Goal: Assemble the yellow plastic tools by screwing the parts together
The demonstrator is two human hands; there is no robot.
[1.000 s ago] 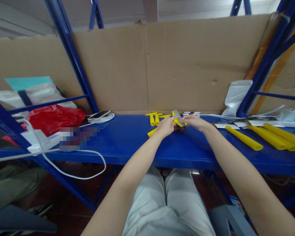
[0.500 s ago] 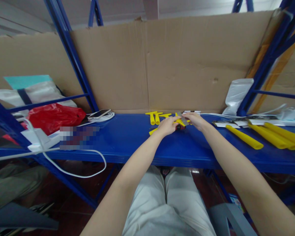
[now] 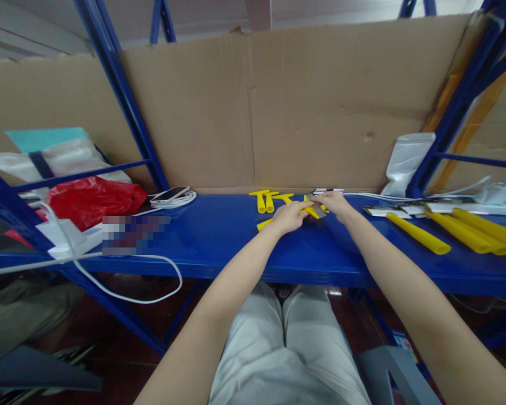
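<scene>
Over the middle of the blue shelf, my left hand (image 3: 289,216) is closed on a small yellow scraper (image 3: 311,211), with part of its handle hidden under the fingers. A flat grey metal blade (image 3: 319,209) shows at the scraper's right side. My right hand (image 3: 334,203) comes in from the right, its fingers bent together at the blade's upper end; the fingertips are partly hidden. Behind my left hand lie several yellow T-shaped pieces with tubular handles (image 3: 261,201). Another yellow handle (image 3: 264,225) lies partly under my left wrist.
Long yellow tubes (image 3: 419,233) and flat white-and-black packs (image 3: 388,212) lie at the right. A phone (image 3: 171,194) on a coiled white cable, a red plastic bag (image 3: 95,202) and a power strip (image 3: 82,242) are at the left. Cardboard (image 3: 320,107) stands behind the blue shelf (image 3: 219,236).
The scraper and blade have shifted and turned slightly between my hands. The red-and-black item seen beneath them before is now mostly hidden. My right hand's fingers have drawn in more bent.
</scene>
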